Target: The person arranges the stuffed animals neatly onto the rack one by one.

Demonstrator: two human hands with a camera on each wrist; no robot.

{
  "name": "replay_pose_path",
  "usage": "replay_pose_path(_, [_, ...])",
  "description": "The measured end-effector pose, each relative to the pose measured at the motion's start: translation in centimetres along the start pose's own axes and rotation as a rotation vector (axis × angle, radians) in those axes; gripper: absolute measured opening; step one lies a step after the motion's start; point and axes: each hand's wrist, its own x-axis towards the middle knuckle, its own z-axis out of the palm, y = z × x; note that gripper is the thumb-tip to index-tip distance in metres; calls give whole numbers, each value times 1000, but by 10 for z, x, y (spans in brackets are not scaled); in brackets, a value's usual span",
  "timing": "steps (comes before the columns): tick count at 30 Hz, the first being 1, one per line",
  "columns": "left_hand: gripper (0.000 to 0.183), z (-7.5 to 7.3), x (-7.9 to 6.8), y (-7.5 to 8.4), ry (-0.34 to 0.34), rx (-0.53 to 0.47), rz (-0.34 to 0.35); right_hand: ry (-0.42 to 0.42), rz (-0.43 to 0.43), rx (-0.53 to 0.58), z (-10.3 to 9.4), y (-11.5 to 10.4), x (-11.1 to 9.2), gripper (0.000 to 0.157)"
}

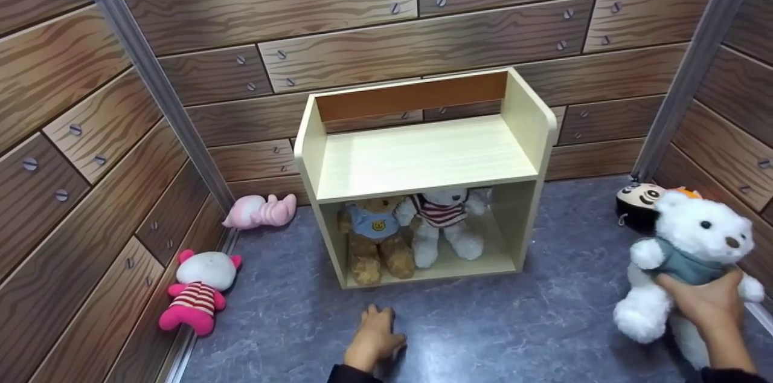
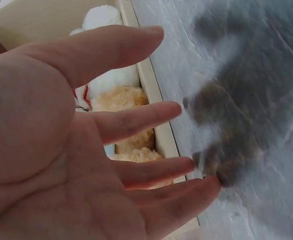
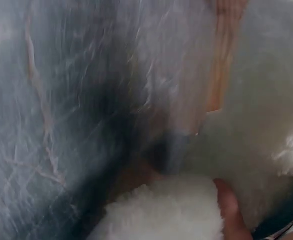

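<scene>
In the head view my right hand [image 1: 706, 301] grips a white teddy bear [image 1: 703, 229] in a grey-green top round its middle, at the right. White fur [image 3: 166, 210] fills the bottom of the right wrist view. My left hand [image 1: 377, 334] is low over the floor in front of a small wooden shelf [image 1: 423, 156]. Its fingers are spread in the left wrist view, palm [image 2: 51, 165] showing, with nothing held. Inside the lower compartment sit a brown teddy bear [image 1: 377, 229] in a blue shirt and a white plush toy [image 1: 444, 223] in a striped top.
Against the left wall lie a pink plush toy [image 1: 259, 212] and a pink-and-grey plush toy [image 1: 199, 292] in stripes. A dark doll with a cartoon face [image 1: 637, 202] lies behind the white bear at the right wall. Plank-patterned walls [image 1: 338, 14] enclose the grey floor [image 1: 561, 304].
</scene>
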Motion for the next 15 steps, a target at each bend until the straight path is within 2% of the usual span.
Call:
replay_pose_path(4, [45, 3, 3, 9, -17, -27, 17, 11, -146, 30, 7, -7, -22, 113])
replay_pose_path(8, [44, 5, 6, 23, 35, -61, 100, -26, -331, 74, 18, -16, -46, 109])
replay_pose_path(10, [45, 5, 7, 31, 39, -89, 125, -57, -412, 90, 23, -22, -57, 108])
replay_pose_path(15, [51, 3, 13, 47, 25, -119, 139, -122, -544, 36, 37, -39, -83, 112])
